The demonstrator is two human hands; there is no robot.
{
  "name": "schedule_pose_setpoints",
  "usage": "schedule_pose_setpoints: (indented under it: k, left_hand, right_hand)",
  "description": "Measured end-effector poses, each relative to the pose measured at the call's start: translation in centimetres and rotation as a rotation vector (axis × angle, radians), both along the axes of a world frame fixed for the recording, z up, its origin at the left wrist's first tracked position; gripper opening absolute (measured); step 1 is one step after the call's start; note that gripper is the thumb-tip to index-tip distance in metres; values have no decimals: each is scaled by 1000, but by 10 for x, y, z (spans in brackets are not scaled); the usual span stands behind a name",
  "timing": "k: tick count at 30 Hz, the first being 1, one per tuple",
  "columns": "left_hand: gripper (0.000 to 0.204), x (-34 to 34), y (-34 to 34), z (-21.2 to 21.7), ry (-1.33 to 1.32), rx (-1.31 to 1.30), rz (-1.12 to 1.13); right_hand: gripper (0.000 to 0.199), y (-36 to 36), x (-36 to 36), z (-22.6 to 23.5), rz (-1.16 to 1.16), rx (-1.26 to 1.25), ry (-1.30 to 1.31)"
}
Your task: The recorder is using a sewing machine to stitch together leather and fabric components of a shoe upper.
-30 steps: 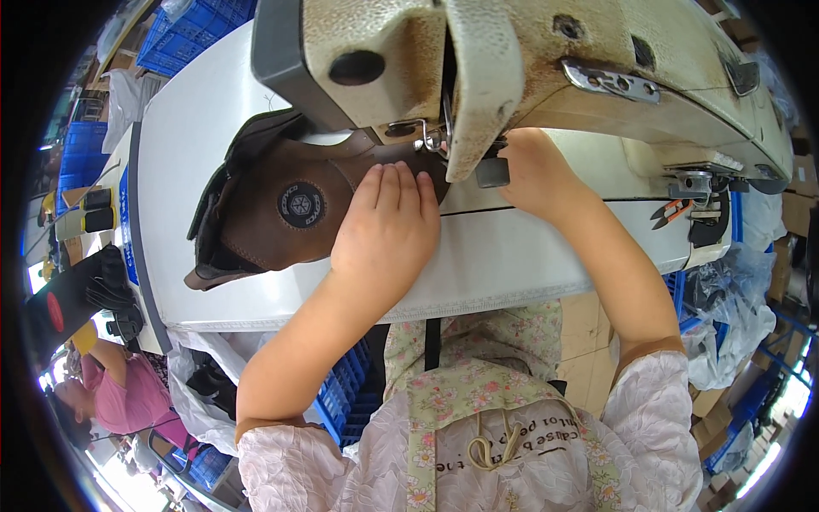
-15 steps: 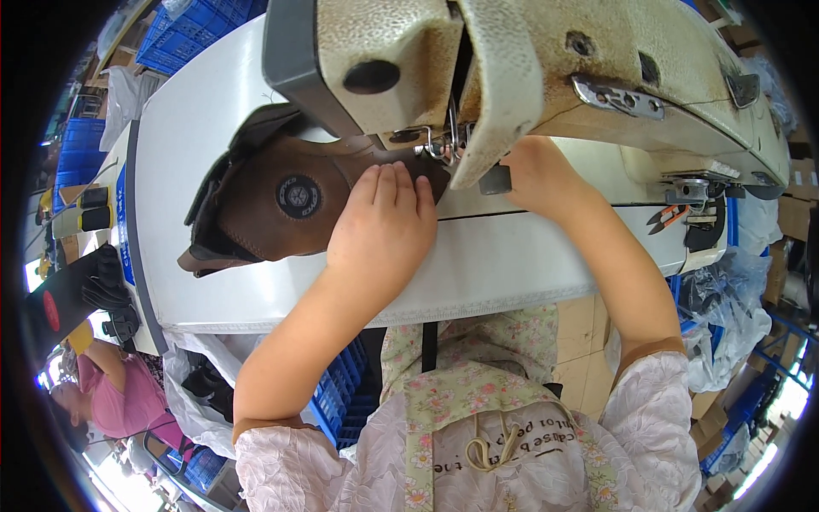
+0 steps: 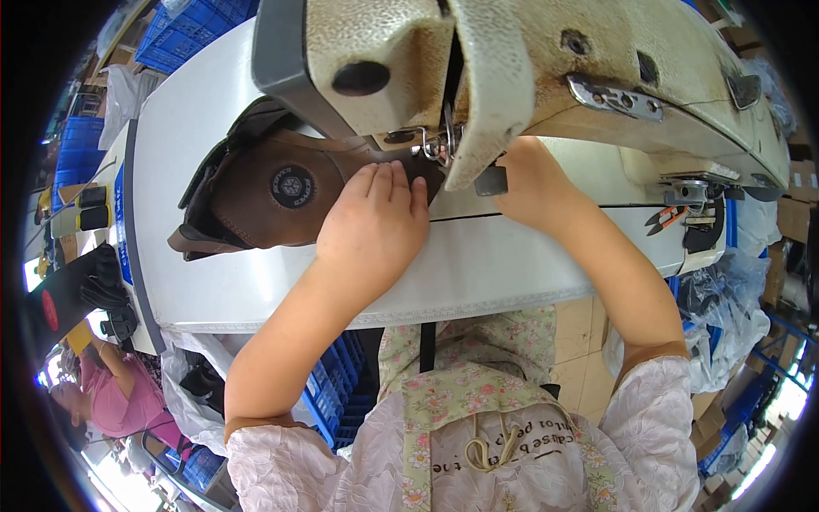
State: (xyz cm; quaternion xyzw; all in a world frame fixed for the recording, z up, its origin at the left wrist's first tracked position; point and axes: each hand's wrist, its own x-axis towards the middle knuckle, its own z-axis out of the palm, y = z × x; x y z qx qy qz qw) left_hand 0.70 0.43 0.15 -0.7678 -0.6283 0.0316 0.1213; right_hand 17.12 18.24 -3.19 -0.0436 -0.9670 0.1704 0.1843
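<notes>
A brown leather shoe upper (image 3: pixel 247 192) with a dark collar and a round black badge lies on the white bed of a sewing machine (image 3: pixel 384 60). Its right end passes beneath the machine's needle area, where the head hides part of it. My left hand (image 3: pixel 375 222) lies flat on the leather, fingers stretched toward the presser foot. Right of the needle is my right hand (image 3: pixel 533 183), close behind a small dark plate (image 3: pixel 491 181). The machine head hides its fingertips, so I cannot tell what they touch.
Orange-handled thread snips (image 3: pixel 667 219) lie at the table's right side. Thread spools (image 3: pixel 92 207) stand on the left. A blue crate (image 3: pixel 337 392) sits below the table edge. A co-worker in pink (image 3: pixel 128 397) is at the lower left.
The shoe upper has shifted left and turned a little, its badge rotated. My left hand has slid slightly left with it; my right hand has also edged left. The whole view has shifted slightly.
</notes>
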Motion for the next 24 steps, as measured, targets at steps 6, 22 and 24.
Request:
schedule_pose_setpoints:
  k: [6,22,24]
  left_hand:
    - [25,1,3,2,-18,94,-45]
    - [18,0,5,6,-57,129,-49]
    - [18,-1,5,6,-39,141,-59]
  right_hand:
    - [12,-1,-4,-8,19,63,75]
    - [8,-2,-7,-2,56,38,93]
    - [9,-1,-8,0,61,66,118]
